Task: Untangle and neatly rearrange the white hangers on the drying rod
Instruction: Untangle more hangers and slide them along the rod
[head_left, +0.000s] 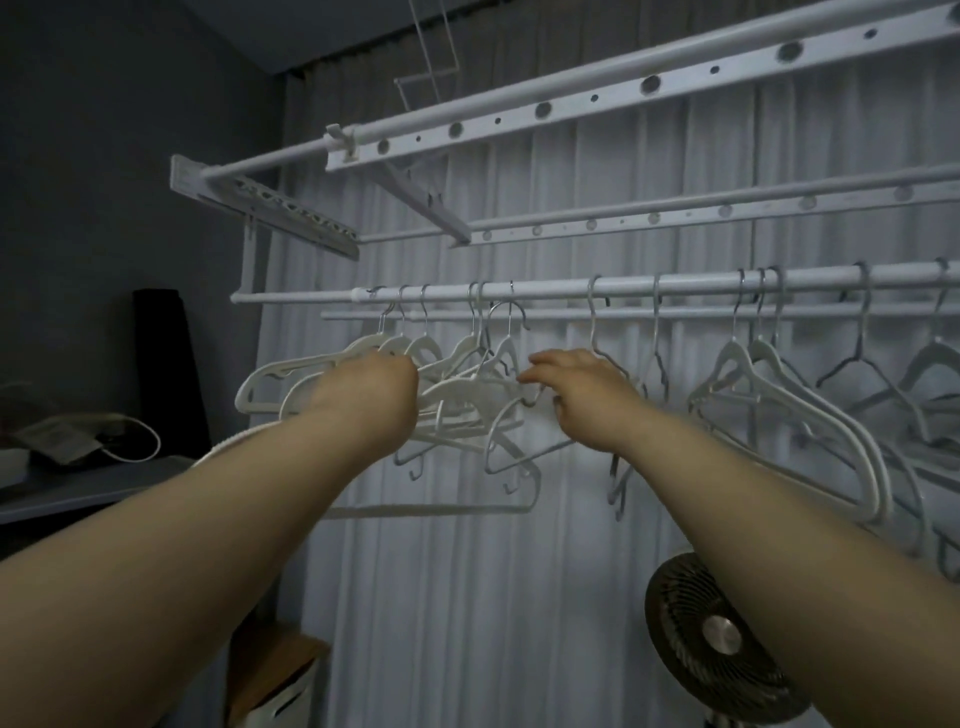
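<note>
Both bare arms reach up to a tangled cluster of white plastic hangers (467, 395) on the white metal drying rod (545, 289). Left hand (382, 387) grips into the cluster (fingers hidden); right hand (582, 395) pinches a hanger's edge.

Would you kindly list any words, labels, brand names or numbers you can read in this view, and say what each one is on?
No legible text anywhere in this view.
Perforated side bracket: only a cut-out pattern, no letters that can be made out.
Fan: hub shows no readable brand.
White hangers and drying rod: unmarked.
</note>
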